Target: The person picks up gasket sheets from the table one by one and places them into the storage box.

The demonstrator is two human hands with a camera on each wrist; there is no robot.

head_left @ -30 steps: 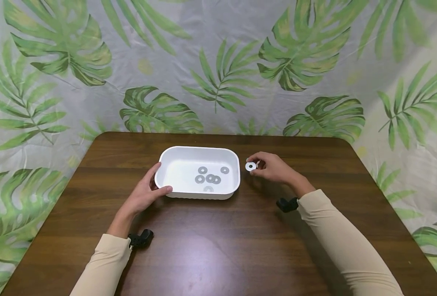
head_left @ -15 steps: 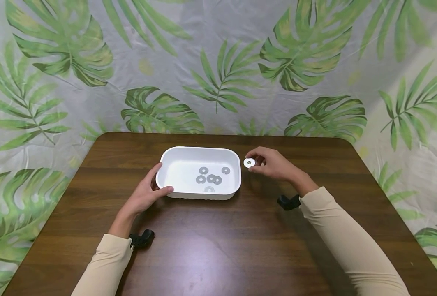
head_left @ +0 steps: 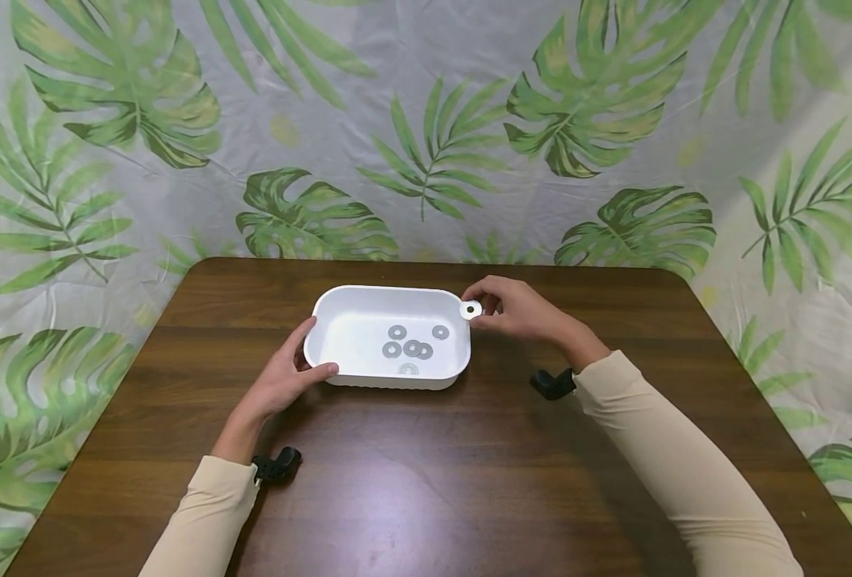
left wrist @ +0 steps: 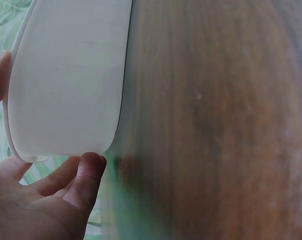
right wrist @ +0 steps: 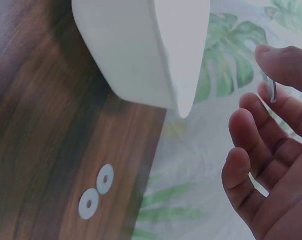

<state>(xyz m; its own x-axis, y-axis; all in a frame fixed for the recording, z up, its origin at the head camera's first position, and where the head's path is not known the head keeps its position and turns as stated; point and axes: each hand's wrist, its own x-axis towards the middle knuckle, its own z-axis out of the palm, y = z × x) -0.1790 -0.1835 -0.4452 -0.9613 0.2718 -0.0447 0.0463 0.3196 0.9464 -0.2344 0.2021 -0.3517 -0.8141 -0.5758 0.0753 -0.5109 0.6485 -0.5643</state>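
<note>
A white rectangular plastic tub (head_left: 353,328) stands on the table with several flat metal washers (head_left: 392,349) lying on its bottom, two of them overlapping. My left hand (head_left: 281,373) grips the tub's left end, thumb at the front rim and fingers around the end wall; the left wrist view shows fingertips (left wrist: 93,160) against that wall. My right hand (head_left: 515,308) pinches one washer (head_left: 471,310) between thumb and fingers, at the tub's right rim. In the right wrist view this washer (right wrist: 272,90) appears edge-on, its other fingers loosely bent.
Two more washers (right wrist: 96,191) lie side by side on the table near the tub's right end; in the head view my right hand hides them. The brown wooden table (head_left: 426,481) reaches back to a leaf-patterned curtain (head_left: 426,120).
My right hand has moved left and a little away from me, bringing the pinched washer from beside the tub to its right rim. My left hand and the tub have stayed put.
</note>
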